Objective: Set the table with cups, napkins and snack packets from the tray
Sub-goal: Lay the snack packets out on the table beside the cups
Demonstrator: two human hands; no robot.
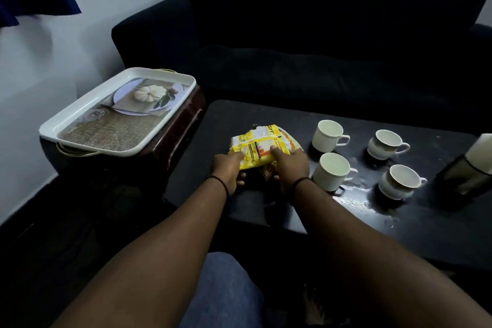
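A yellow snack packet point(262, 145) lies on the dark table point(439, 234) near its left end. My left hand point(229, 169) grips the packet's near left corner, and my right hand point(291, 165) grips its near right side. Several white cups stand to the right: one point(328, 136), another point(332, 172), a third point(386, 144) and one more point(400, 181). The white tray point(80, 114), printed with a pumpkin picture, sits on a low stand to the left and holds nothing.
A napkin holder with white napkins point(471, 168) stands at the table's right edge. A wet patch point(356, 200) shines in front of the cups. A black sofa point(319, 48) runs behind the table. My knee point(226, 287) shows at the bottom.
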